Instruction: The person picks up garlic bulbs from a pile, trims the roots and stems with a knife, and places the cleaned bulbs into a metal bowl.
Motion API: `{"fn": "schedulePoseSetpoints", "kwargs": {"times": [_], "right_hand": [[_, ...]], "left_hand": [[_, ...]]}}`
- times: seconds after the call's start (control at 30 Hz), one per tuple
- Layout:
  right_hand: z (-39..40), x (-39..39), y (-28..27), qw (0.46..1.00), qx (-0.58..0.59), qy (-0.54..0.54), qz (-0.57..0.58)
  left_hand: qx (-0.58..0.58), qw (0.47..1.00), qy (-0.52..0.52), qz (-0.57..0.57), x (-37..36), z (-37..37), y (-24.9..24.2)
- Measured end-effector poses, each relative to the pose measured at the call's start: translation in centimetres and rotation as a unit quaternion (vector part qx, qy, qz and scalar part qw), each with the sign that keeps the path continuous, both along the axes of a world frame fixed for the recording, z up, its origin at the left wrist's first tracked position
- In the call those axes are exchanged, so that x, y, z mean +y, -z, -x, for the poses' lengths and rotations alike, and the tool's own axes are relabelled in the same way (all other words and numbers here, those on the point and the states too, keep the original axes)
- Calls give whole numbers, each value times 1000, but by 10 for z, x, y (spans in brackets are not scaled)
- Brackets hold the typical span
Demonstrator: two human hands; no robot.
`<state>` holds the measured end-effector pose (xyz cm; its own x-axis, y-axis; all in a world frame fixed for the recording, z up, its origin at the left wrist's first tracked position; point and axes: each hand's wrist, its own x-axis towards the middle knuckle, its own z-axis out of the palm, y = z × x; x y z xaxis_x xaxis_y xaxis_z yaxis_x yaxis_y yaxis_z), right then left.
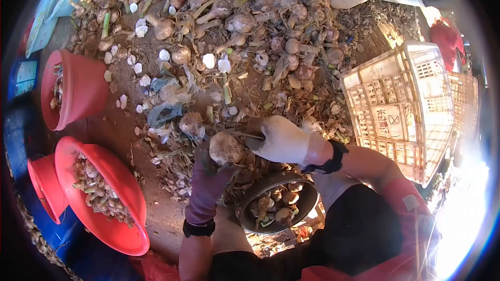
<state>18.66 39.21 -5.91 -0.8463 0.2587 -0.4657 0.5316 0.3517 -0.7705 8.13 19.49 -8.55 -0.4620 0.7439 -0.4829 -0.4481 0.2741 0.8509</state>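
Fingers of my left hand (pixel 212 174) grasp garlic bulb (pixel 225 149) | right hand (pixel 279 139) curled, can't tell its hold | crate (pixel 414 88): dark characters (pixel 390 118), illegible | bulb roundish, direction/long axis unclear

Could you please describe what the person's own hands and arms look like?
The right hand wears a white glove, with a black band at the wrist and a red sleeve bearing a pale patch higher up. The left hand wears a purple glove, dark in places, with another black band.
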Motion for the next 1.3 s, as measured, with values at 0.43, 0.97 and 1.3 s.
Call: {"fn": "schedulePoseSetpoints", "kwargs": {"times": [0.43, 0.97, 1.3], "right_hand": [[-15, -15, 2, 980, 123, -105, -116], [-9, 23, 13, 995, 53, 79, -22], [-14, 19, 10, 998, 58, 28, -13]], "left_hand": [[220, 967, 77, 105, -32, -25, -1], [361, 832, 194, 375, 32, 30, -28], [405, 869, 132, 253, 24, 51, 36]]}}
